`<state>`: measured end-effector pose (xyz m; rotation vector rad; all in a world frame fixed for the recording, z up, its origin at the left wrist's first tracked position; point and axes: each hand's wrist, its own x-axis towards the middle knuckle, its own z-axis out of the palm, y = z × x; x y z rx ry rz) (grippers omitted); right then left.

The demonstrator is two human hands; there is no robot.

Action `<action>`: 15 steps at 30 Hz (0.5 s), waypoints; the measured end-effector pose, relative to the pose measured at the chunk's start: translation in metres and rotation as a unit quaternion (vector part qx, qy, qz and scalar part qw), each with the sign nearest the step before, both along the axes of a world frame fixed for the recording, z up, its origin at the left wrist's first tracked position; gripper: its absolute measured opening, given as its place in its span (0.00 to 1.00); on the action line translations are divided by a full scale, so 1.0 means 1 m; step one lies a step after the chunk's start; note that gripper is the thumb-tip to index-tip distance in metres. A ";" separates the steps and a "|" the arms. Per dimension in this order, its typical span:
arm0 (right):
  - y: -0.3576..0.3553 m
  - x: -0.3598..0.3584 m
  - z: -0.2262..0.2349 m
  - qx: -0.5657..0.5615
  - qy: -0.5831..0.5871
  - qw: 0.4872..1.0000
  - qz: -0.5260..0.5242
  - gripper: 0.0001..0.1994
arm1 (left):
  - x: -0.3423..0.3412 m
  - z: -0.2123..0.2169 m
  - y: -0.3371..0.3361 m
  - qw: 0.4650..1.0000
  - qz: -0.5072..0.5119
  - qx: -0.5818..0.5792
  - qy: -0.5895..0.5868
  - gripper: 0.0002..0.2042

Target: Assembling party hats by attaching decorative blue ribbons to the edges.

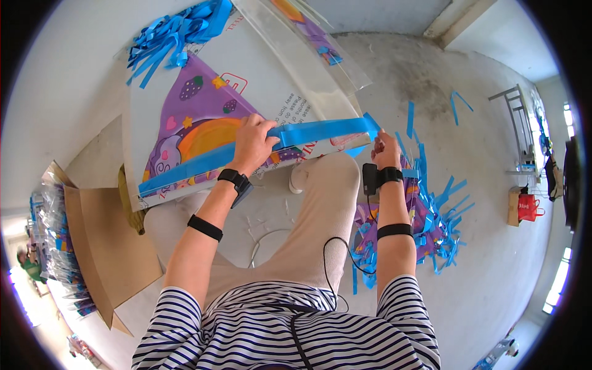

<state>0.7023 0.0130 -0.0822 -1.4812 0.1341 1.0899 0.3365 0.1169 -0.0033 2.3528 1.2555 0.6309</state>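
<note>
A purple triangular printed sheet [176, 117], kite-like and with cartoon pictures, lies on a white printed box [271, 68] in front of me. A flat blue ribbon [327, 130] runs along the sheet's near edge and on past its right corner. My left hand [253, 145] is closed on the ribbon near the sheet's right corner, thumb and fingertips pressing it. Out at the box's right edge, my right hand [386, 151] pinches the far stretch of the ribbon, which is drawn fairly straight between my hands. Its fingertips are partly hidden.
A heap of cut blue ribbons [179, 37] lies on the box's far left corner, beside clear plastic sheeting [296, 55]. More purple sheets with blue tails [425, 228] pile on the floor at right. An open cardboard box [111, 240] stands left, and a red bag [529, 208] far right.
</note>
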 end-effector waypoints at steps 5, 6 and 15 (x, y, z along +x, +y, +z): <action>-0.015 -0.028 -0.002 -0.089 0.014 0.989 0.118 0.35 | -0.007 0.009 -0.022 0.998 -0.031 0.055 -0.004 0.17; -0.016 -0.027 -0.004 -0.090 0.014 0.989 0.117 0.35 | -0.008 0.011 -0.031 0.997 -0.045 0.066 0.015 0.18; 0.002 -0.024 -0.018 -0.013 0.073 0.995 0.064 0.43 | -0.019 -0.002 -0.060 0.991 -0.066 0.058 0.104 0.26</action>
